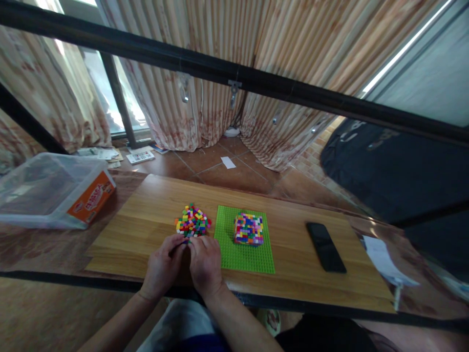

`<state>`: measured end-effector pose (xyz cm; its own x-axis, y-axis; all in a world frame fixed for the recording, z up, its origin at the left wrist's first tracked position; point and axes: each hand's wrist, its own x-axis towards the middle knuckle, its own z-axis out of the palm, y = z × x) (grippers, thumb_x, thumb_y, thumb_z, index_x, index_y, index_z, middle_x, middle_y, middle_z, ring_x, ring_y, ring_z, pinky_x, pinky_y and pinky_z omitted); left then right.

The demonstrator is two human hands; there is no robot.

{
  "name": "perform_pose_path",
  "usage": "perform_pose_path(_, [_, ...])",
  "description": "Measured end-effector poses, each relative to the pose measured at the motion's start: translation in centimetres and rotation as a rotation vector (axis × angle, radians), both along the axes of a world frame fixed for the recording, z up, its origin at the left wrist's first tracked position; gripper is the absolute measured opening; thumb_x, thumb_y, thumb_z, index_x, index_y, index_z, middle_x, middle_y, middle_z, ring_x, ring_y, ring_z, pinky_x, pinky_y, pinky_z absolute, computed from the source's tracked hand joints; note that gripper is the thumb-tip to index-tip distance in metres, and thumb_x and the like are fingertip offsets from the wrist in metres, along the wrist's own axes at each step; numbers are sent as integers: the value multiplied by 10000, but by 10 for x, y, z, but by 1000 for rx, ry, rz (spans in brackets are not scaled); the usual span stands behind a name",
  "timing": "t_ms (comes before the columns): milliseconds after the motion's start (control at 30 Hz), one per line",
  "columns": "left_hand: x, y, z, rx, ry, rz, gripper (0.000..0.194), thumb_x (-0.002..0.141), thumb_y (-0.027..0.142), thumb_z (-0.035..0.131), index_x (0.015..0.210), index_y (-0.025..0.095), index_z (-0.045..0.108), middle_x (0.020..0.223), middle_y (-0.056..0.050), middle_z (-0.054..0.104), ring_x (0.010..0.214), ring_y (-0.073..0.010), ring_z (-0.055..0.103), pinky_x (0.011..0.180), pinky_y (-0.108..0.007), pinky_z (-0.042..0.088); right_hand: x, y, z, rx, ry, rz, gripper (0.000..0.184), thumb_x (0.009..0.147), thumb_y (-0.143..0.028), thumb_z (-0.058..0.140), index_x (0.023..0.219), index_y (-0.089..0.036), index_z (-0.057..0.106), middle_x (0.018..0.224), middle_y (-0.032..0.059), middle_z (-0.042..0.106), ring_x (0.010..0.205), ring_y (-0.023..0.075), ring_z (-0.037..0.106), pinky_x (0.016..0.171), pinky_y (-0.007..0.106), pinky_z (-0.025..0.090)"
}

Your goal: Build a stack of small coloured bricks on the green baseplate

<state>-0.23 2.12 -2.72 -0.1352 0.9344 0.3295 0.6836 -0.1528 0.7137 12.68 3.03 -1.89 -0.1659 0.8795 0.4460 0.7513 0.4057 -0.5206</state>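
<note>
My left hand (165, 261) and my right hand (205, 259) meet at the near edge of a pile of small coloured building bricks (192, 220). Fingers of both hands are closed in a pinch. Between the fingertips shows a sliver of dark and green, most likely small building bricks, largely covered by the fingers. To the right of my right hand lies a green studded baseplate (229, 254). On it stands a block built of many-coloured bricks (249, 229), roughly square from above.
A black phone (326, 247) lies on the wooden board (293, 244) at right, with white paper (384, 259) beyond it. A clear plastic bin (44, 190) with an orange label stands at left. A dark metal bar (256, 80) crosses behind the table.
</note>
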Motion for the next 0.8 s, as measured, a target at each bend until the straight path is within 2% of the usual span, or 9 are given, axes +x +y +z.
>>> perform_pose_path(200, [2, 1, 3, 16, 43, -74, 313, 914, 429, 427, 972, 209, 642, 960, -45, 729, 865, -183, 701, 806, -294, 566, 16, -6, 25, -19, 117, 33, 216, 959, -207, 470, 1017, -208, 678, 948, 58, 698, 903, 192, 621, 816, 318, 478])
perform_pose_path(300, [4, 1, 4, 38, 93, -87, 310, 921, 419, 424, 974, 201, 638, 952, -50, 731, 852, -181, 701, 807, -283, 559, 36, -13, 35, -16, 182, 21, 246, 964, -197, 445, 1040, -197, 680, 950, 67, 696, 909, 187, 624, 815, 311, 496])
perform_pose_path(400, [5, 2, 3, 55, 120, -77, 300, 920, 414, 433, 961, 197, 636, 951, -58, 731, 847, -183, 701, 811, -288, 557, 63, -18, 42, -1, 193, -49, 259, 961, -188, 441, 1039, -194, 687, 955, 75, 697, 911, 185, 628, 815, 315, 505])
perform_pose_path(633, [3, 3, -1, 79, 153, -80, 315, 924, 415, 428, 956, 186, 643, 952, -73, 733, 842, -190, 704, 819, -306, 562, 131, -11, 49, 9, 192, -262, 187, 924, -219, 523, 987, -192, 697, 950, 71, 682, 908, 181, 626, 829, 317, 499])
perform_pose_path(800, [2, 3, -6, 106, 165, -90, 319, 925, 421, 428, 971, 186, 640, 967, -79, 734, 859, -199, 707, 831, -317, 564, 148, 2, 45, 14, 124, -326, 174, 904, -216, 536, 942, -173, 700, 937, 79, 659, 895, 193, 605, 818, 328, 485])
